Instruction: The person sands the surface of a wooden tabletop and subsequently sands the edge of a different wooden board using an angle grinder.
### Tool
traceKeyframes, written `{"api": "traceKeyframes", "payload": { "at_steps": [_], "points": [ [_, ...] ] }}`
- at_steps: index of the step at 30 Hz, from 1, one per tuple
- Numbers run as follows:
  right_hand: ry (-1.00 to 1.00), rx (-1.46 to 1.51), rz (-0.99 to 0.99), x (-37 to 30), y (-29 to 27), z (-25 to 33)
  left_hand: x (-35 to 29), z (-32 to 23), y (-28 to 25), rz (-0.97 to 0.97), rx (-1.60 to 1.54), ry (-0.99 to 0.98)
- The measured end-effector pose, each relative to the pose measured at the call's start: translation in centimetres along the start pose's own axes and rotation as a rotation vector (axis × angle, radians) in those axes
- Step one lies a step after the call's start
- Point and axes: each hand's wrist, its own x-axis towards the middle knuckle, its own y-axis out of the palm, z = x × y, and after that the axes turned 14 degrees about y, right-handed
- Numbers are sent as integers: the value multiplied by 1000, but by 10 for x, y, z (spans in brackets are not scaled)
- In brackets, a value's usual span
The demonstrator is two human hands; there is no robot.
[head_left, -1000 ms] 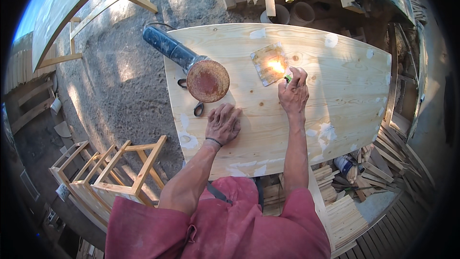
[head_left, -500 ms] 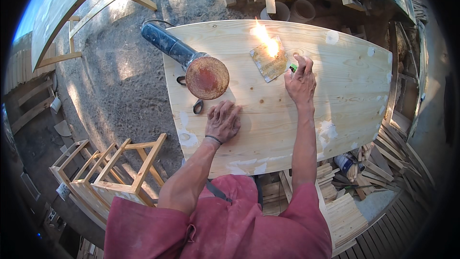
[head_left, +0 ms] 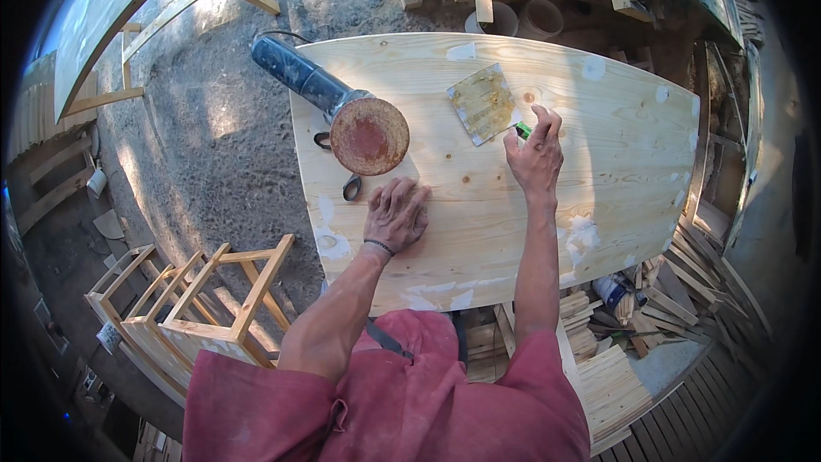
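Note:
In my right hand (head_left: 537, 154) is a small green lighter (head_left: 523, 129), its end pointing toward a square piece (head_left: 481, 104) with a worn, yellowish-brown face. The square lies flat on a pale wooden panel (head_left: 479, 231), and no flame shows on it. My left hand (head_left: 398, 216) rests on the panel with its fingers bent and apart, holding nothing. Beyond it, a blue angle grinder (head_left: 299, 77) lies with its round reddish-brown sanding disc (head_left: 369, 137) facing up. Two small black loop-shaped pieces, one of them a black ring (head_left: 351, 187), lie beside the disc.
White filler patches (head_left: 584, 238) dot the panel. Wooden frames (head_left: 248, 291) stand at the lower left, and another panel on legs (head_left: 120, 26) at the upper left. Stacked wood strips (head_left: 611, 393) and offcuts lie at the right. Buckets (head_left: 541, 19) and planks are at the far side.
A bright flame over the square piece has gone out. My right hand stays nearly in place with the lighter. The left hand has not visibly moved on the panel.

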Motion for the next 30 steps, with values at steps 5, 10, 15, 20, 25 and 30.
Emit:
{"api": "traceKeyframes", "payload": {
  "at_steps": [5,10,15,20,25,30],
  "points": [
    [-64,-49,-70,7,5,1,0,0,0,17,-5,-6],
    [-31,-67,-5,11,9,-1,0,1,0,26,-11,-5],
    [-65,-81,-25,12,14,-2,0,1,0,23,-13,-2],
    [-91,-111,-41,13,15,-3,1,0,-2,9,-1,-1],
    [16,-96,4,8,6,2,2,0,-1,-2,34,14],
    [116,-51,6,-10,-2,5,2,0,-1,-10,26,13]
  ]
}}
